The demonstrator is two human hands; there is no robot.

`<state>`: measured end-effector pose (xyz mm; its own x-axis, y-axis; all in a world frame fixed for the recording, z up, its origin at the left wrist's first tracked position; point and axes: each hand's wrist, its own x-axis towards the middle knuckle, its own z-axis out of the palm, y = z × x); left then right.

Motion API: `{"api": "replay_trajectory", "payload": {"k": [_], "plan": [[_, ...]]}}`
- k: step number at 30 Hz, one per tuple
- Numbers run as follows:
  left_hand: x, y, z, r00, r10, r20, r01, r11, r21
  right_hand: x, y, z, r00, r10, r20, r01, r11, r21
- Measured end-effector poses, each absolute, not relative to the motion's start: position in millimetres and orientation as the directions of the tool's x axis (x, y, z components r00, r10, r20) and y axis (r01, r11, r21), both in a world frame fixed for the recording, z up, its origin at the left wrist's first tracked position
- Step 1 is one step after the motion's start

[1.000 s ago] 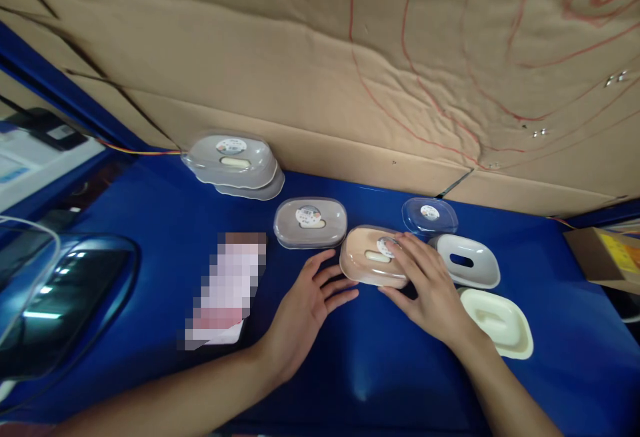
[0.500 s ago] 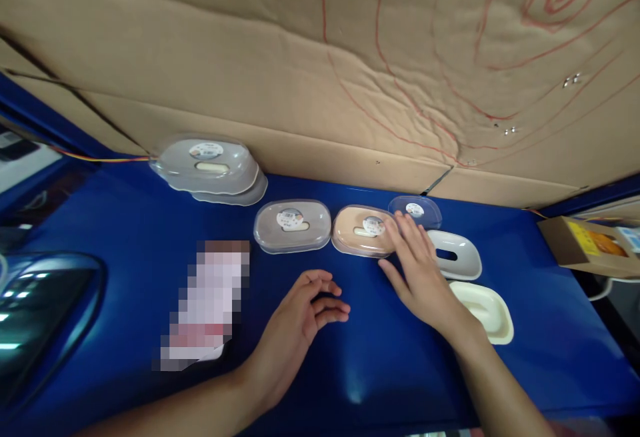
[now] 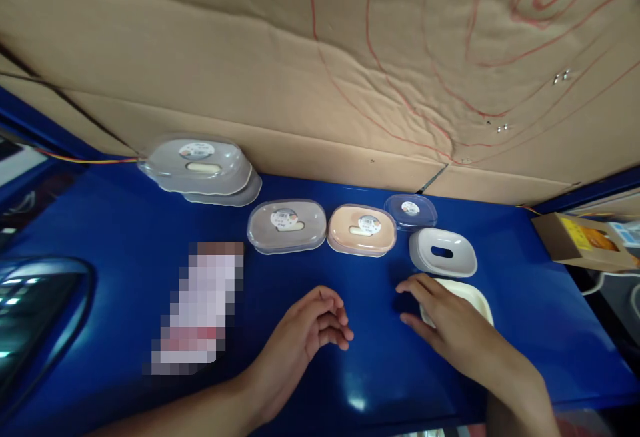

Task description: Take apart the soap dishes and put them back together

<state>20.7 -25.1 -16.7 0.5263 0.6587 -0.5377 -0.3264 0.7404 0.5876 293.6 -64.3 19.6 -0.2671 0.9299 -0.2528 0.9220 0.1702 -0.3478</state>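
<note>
My right hand is over the near left part of a cream tray, fingers apart and curved; whether it touches the tray I cannot tell. Just behind it sits a white oval dish with a dark slot. My left hand hovers above the blue table, empty, its fingers loosely curled and apart. Beyond the hands, a peach box and a grey box, both under clear lids with round labels, stand side by side. A loose clear lid lies behind the white dish.
Larger grey lidded boxes are stacked at the back left. A pixelated flat item lies on the blue table left of my left hand. A cardboard wall rises behind; an open carton stands far right.
My right hand has drawn back from the peach box toward me and over the cream tray, which has shifted left. My left hand's fingers have curled slightly more.
</note>
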Motion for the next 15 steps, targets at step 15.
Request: {"api": "replay_trajectory", "payload": {"k": [15], "plan": [[21,-26,-14,0.51,0.683,-0.523,-0.346,0.719,0.602,274,-63,15,-0.435,0.886,-0.159,0.855,0.351,-0.382]]}}
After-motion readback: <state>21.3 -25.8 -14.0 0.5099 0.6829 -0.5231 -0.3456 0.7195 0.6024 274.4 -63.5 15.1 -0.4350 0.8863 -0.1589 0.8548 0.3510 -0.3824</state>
